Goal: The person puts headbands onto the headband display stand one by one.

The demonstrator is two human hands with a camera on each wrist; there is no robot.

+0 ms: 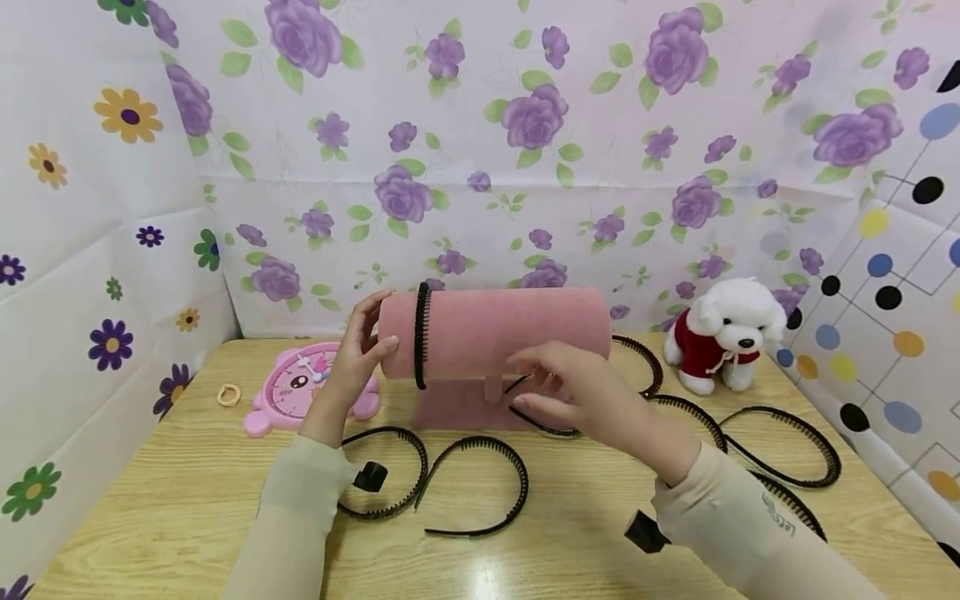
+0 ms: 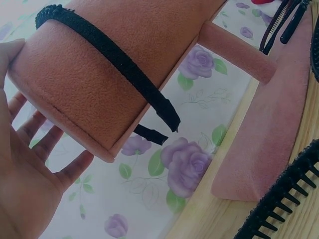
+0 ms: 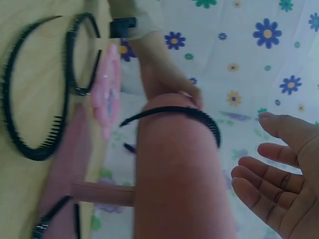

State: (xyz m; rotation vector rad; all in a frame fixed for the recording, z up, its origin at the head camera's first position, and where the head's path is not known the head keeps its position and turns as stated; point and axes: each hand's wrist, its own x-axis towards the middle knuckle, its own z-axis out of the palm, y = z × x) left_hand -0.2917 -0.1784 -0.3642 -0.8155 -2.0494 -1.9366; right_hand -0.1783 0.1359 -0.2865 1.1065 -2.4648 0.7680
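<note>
A pink plush headband stand (image 1: 517,329), a padded roll on a short post over a flat base, stands at the table's middle. One black toothed headband (image 1: 422,337) is around the roll near its left end; its two tips hang apart below the roll in the left wrist view. My left hand (image 1: 351,367) grips the roll's left end, thumb on the near side and fingers round the far edge. My right hand (image 1: 592,396) is in front of the roll's right part, fingers loosely bent and holding nothing; the right wrist view shows it apart from the roll.
Several black headbands lie on the wooden table, among them one headband (image 1: 525,479) in front and another headband (image 1: 836,458) at right. A pink toy clock (image 1: 281,396) and a small ring (image 1: 228,395) are at left. A white plush dog (image 1: 738,312) sits back right.
</note>
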